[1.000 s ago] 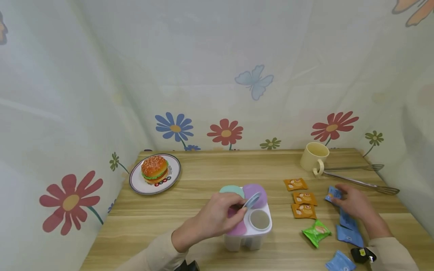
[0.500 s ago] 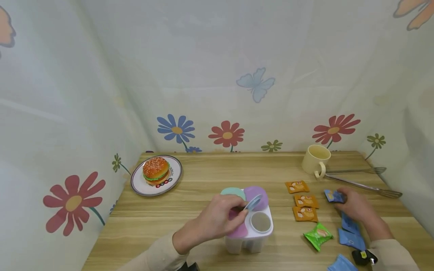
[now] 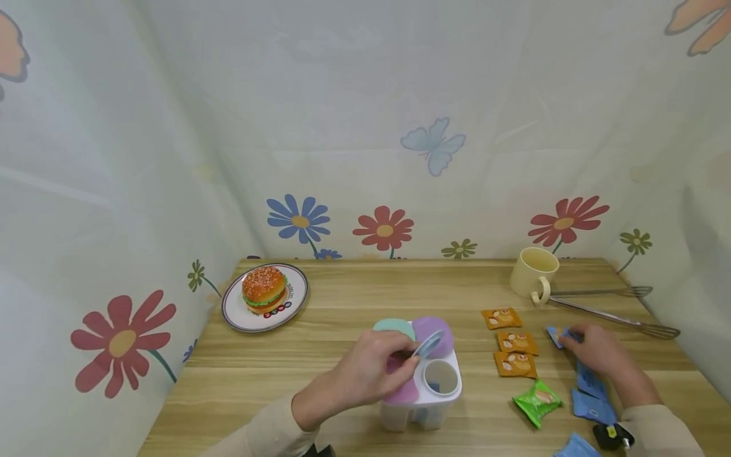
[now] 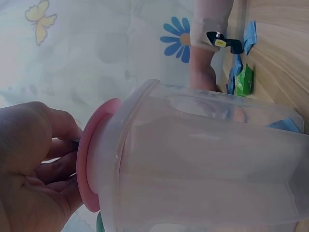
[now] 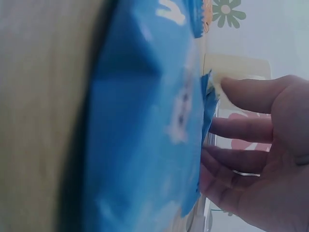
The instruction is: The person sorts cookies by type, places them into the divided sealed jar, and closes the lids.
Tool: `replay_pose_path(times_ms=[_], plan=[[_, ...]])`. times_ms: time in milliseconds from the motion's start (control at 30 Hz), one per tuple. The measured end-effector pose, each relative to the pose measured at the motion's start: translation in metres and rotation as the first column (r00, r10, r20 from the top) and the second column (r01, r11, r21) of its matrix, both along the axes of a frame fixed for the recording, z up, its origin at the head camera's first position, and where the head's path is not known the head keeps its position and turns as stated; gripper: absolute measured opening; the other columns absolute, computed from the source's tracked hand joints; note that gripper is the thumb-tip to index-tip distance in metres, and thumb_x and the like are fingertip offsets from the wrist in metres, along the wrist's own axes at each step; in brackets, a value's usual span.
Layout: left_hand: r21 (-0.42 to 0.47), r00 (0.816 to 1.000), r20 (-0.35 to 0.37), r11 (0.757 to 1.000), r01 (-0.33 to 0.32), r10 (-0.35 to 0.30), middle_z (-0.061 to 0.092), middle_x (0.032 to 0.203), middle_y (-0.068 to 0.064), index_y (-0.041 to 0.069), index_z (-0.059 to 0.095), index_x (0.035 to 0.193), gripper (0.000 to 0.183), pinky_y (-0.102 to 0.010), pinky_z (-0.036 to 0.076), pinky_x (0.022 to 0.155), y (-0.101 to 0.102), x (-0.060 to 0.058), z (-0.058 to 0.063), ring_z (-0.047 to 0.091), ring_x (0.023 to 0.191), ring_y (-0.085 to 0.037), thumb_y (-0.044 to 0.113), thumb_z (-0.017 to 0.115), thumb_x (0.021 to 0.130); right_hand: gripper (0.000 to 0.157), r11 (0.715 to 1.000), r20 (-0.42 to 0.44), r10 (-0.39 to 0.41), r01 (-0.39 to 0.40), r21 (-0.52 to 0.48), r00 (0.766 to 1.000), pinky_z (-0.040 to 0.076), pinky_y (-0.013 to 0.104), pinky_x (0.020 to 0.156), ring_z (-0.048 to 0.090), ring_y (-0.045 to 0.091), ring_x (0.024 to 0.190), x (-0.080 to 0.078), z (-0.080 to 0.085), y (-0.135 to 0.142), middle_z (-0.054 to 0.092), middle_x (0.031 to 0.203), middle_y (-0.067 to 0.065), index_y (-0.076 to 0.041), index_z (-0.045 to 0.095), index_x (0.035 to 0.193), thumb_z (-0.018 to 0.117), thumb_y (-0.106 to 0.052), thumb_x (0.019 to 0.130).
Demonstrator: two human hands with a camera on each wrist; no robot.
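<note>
And there's the fresh detail: a small blue shape (image 3: 434, 386) has come into sight in the uncovered near-right compartment (image 3: 459, 379) of the container (image 4: 203, 169), where only pale grey showed half a second ago. The head view has dipped a touch, so angle alone could explain it; still, filling looks under way.

Left hand (image 3: 374, 365), unmoved, pinches the pale blue lid (image 3: 429, 344), tilted up clear of the opening. Away on the right of the table (image 3: 342, 292), the right hand (image 3: 599, 349) covers a little more of the far blue packet (image 3: 556, 335), thumb and fingers gripping it by its edges. No lift visible.

Now the murky bits! In the left wrist view the pink lid (image 4: 83, 159) hides the pale blue one, and a blue wrapper (image 4: 285, 124) shows through the cloudy plastic, probably inside. From the right wrist, a big blurred blue packet (image 5: 140, 130) blocks the near side, so how firm that grip is can't be judged. The nearest blue packet (image 3: 577, 446) is cut off by the frame's lower edge.
</note>
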State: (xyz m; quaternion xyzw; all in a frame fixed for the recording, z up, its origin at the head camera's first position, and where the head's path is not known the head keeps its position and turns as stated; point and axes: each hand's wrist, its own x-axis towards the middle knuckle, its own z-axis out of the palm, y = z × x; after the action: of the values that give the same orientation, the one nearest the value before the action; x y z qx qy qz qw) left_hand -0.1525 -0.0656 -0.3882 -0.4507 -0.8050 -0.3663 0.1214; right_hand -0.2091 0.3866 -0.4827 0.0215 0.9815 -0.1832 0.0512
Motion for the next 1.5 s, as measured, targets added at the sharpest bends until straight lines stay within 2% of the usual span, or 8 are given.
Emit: replay_pose_path(times_ms=[200,333,500,567,733,1067,1300,1500], plan=[[0.005,0.999,-0.032,1.0,0.007,-0.007,0.068,0.081,0.0,0.007,0.069,0.09,0.004,-0.006,0.048,0.071,0.0001,-0.0008,-0.0012,0.062,0.077,0.001,0.007,0.069,0.086,0.048,1.0,0.035,-0.011,0.01,0.018,0.999,0.048,0.044,0.062,0.057,0.029,0.076,-0.0007,0.0022,-0.0011,0.063,0.099,0.03,0.008,0.059,0.113,0.073,-0.027,0.083],[0.01,1.0,-0.027,1.0,0.007,-0.006,0.068,0.081,0.0,0.007,0.068,0.089,0.005,-0.006,0.049,0.071,0.0004,-0.0006,-0.002,0.061,0.077,0.0,0.006,0.069,0.085,0.05,1.0,0.041,-0.006,0.005,0.026,0.999,0.047,0.043,0.062,0.057,0.03,0.076,-0.0008,0.0042,-0.0021,0.061,0.1,0.031,0.009,0.056,0.115,0.074,-0.023,0.081],[0.013,1.0,-0.012,1.0,0.003,-0.003,0.068,0.081,-0.001,0.007,0.068,0.089,0.004,-0.006,0.049,0.071,0.0005,-0.0001,-0.0017,0.061,0.076,0.0,0.007,0.07,0.085,0.069,1.0,0.056,-0.021,0.019,0.024,0.998,0.05,0.048,0.068,0.059,0.038,0.084,-0.001,0.0026,0.0,0.057,0.107,0.037,0.018,0.043,0.125,0.075,-0.023,0.08],[0.01,1.0,-0.008,1.0,0.0,0.0,0.068,0.081,0.0,0.007,0.069,0.089,0.004,-0.005,0.048,0.071,0.0005,-0.0001,-0.0011,0.061,0.077,0.001,0.008,0.069,0.085,0.071,1.0,0.041,-0.021,0.02,0.024,0.999,0.05,0.051,0.072,0.059,0.043,0.089,-0.0009,0.0031,0.0005,0.057,0.109,0.038,0.021,0.043,0.125,0.075,-0.023,0.079],[0.001,1.0,-0.01,1.0,-0.006,0.006,0.068,0.081,0.001,0.007,0.069,0.089,0.004,-0.005,0.048,0.071,0.0006,-0.0005,-0.0006,0.061,0.077,0.002,0.009,0.07,0.085,0.058,1.0,-0.022,-0.008,0.008,0.012,1.0,0.049,0.053,0.073,0.06,0.044,0.089,0.0004,0.0047,0.0005,0.061,0.104,0.035,0.019,0.054,0.113,0.077,-0.021,0.078],[-0.005,1.0,0.002,1.0,-0.006,0.006,0.068,0.082,0.0,0.007,0.069,0.09,0.005,-0.006,0.049,0.072,0.0003,-0.0003,-0.0005,0.062,0.077,0.001,0.008,0.07,0.085,0.031,1.0,-0.123,-0.017,0.018,0.006,0.992,0.046,0.036,0.058,0.06,0.026,0.071,0.0044,0.0058,-0.0024,0.066,0.083,0.018,0.008,0.065,0.099,0.074,-0.015,0.08],[0.001,1.0,0.021,1.0,-0.008,0.008,0.068,0.082,0.0,0.007,0.069,0.089,0.004,-0.006,0.049,0.072,0.0006,0.0002,0.0003,0.061,0.077,0.001,0.007,0.07,0.085,0.027,0.999,-0.154,-0.038,0.037,-0.007,0.987,0.045,0.035,0.057,0.06,0.024,0.071,0.005,0.004,-0.0032,0.067,0.082,0.015,0.003,0.066,0.096,0.075,-0.016,0.079],[0.003,1.0,-0.003,1.0,0.0,0.0,0.068,0.081,0.0,0.007,0.069,0.089,0.005,-0.006,0.049,0.071,0.0003,-0.0003,-0.0002,0.061,0.077,0.001,0.007,0.07,0.085,0.023,0.999,-0.184,-0.042,0.037,-0.033,0.982,0.046,0.033,0.055,0.062,0.026,0.072,0.0085,0.0053,-0.0062,0.07,0.085,0.016,0.002,0.068,0.097,0.071,-0.015,0.081]])
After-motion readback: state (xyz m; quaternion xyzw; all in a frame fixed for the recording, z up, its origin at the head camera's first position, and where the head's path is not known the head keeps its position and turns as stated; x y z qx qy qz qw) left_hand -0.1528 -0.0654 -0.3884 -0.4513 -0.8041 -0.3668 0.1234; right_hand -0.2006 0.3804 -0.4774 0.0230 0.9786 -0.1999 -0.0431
